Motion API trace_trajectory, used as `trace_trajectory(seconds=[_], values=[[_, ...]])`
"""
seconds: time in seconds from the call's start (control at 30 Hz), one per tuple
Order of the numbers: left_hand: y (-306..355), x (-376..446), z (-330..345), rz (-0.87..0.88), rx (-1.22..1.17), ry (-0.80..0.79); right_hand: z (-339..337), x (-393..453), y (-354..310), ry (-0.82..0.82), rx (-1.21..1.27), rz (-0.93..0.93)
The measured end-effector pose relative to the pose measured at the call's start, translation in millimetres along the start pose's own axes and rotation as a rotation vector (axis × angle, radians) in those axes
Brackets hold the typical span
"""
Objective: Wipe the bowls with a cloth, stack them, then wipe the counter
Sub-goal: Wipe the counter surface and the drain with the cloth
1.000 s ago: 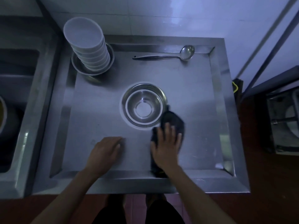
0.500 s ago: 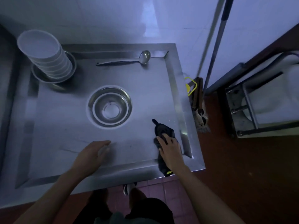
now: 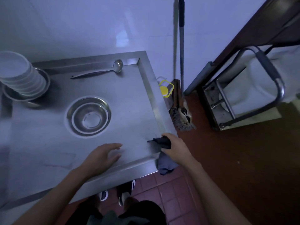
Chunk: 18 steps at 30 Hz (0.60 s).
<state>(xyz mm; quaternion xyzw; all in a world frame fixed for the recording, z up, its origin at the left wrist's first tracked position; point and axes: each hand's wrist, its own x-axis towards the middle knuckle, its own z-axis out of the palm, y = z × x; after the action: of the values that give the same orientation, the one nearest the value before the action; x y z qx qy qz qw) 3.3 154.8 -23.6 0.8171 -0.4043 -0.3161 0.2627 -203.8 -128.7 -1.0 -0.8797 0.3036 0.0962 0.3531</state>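
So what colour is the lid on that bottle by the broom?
Yellow: the lid shows in the head view, beside the broom.

A stainless steel counter (image 3: 48, 143) with a raised rim is seen against a pale tiled wall. A round recess holding a steel bowl (image 3: 89, 117) is set near its middle. At the back left, a stack of white bowls (image 3: 21, 75) is seated in a steel basin (image 3: 43, 83). A ladle (image 3: 97, 72) is laid along the back edge. A dark cloth (image 3: 162, 142) is draped over the front right corner.
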Motion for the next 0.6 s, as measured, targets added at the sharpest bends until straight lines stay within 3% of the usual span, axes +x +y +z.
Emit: trace_trajectory(seconds=[0.13, 0.3, 0.6], values=[[8, -2, 2, -0.002, -0.006, -0.024, -10, 1, -9, 0.296, 0.13, -0.042], [12, -3, 7, -0.001, 0.006, -0.035, -1, -3, -7, 0.42, 0.07, -0.089], [20, 1, 23, 0.005, 0.03, -0.103, 67, -51, 15, 0.083, -0.218, -0.064]])
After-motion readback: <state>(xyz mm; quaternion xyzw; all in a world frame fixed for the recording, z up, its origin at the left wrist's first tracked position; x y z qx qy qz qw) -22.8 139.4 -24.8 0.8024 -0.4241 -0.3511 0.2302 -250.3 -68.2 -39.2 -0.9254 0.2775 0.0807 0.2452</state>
